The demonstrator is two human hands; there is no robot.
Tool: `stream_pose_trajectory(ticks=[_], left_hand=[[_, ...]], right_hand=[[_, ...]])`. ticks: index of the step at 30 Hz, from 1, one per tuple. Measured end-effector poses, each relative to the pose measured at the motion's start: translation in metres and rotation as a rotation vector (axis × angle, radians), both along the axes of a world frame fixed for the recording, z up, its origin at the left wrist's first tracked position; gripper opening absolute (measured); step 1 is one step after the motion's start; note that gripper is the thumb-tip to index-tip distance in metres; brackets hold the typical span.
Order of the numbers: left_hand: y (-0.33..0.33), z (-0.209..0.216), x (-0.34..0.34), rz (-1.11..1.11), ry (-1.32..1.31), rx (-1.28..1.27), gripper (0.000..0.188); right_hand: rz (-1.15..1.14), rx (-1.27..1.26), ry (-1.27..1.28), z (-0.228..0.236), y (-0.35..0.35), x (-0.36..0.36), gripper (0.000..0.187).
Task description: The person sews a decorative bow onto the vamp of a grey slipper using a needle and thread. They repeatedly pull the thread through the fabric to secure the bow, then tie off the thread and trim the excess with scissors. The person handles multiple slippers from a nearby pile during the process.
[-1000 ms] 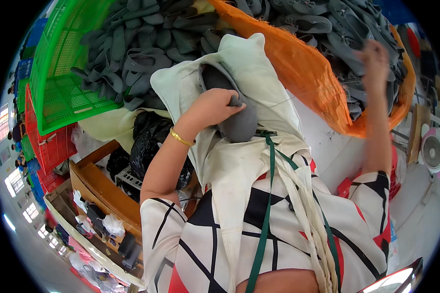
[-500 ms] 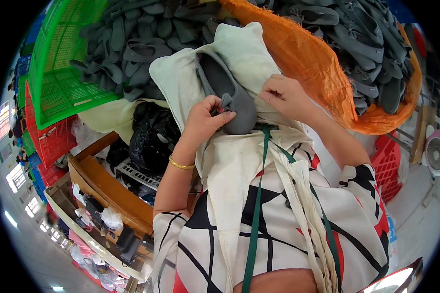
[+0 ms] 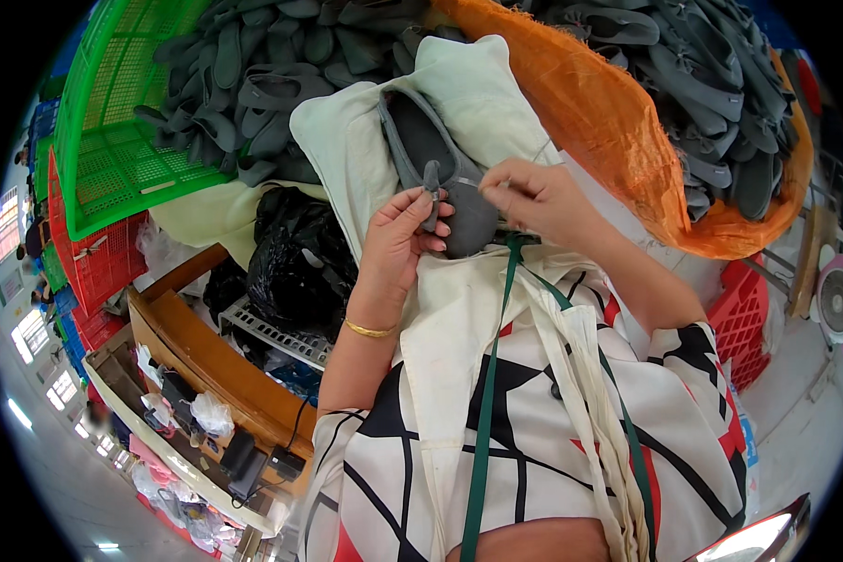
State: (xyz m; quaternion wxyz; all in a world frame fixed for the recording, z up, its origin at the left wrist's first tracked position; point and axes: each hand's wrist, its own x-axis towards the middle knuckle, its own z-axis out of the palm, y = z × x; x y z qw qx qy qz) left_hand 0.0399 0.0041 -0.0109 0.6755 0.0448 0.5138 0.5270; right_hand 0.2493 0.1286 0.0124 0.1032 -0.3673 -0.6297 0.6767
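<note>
A grey slip-on shoe [image 3: 474, 223] lies on the white cloth cushion [image 3: 482, 84] in front of me, its toe toward my body. My left hand [image 3: 395, 245] pinches a small grey fabric bow [image 3: 431, 178] at the shoe's throat, held up on edge. A thin pale line shows on the shoe beside it. Just right of the toe, my right hand [image 3: 545, 199] has thumb and forefinger pressed together; whatever they hold, if anything, is too small to make out. Part of the toe is hidden behind my left fingers.
A green crate [image 3: 112, 178] with many grey shoes [image 3: 281, 89] stands at the far left. An orange sack [image 3: 618, 131] at the far right holds more shoes. Left of my arm are a black plastic bag [image 3: 295, 267] and an open wooden drawer [image 3: 225, 361]. A red basket [image 3: 745, 323] stands at right.
My left hand has turned, and the bow now stands up from the shoe between its fingers. The right hand has come down and left, close to the toe.
</note>
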Motion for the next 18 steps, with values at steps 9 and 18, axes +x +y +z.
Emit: stream_pose_trajectory(ticks=[9, 18], left_hand=[[-0.001, -0.004, 0.006, 0.084, -0.068, 0.002, 0.020], [-0.001, -0.005, 0.006, 0.076, -0.074, 0.003, 0.018]], right_hand=[[0.064, 0.322, 0.029, -0.015, -0.019, -0.016, 0.018], [0.075, 0.306, -0.003, -0.012, -0.018, -0.017, 0.020]])
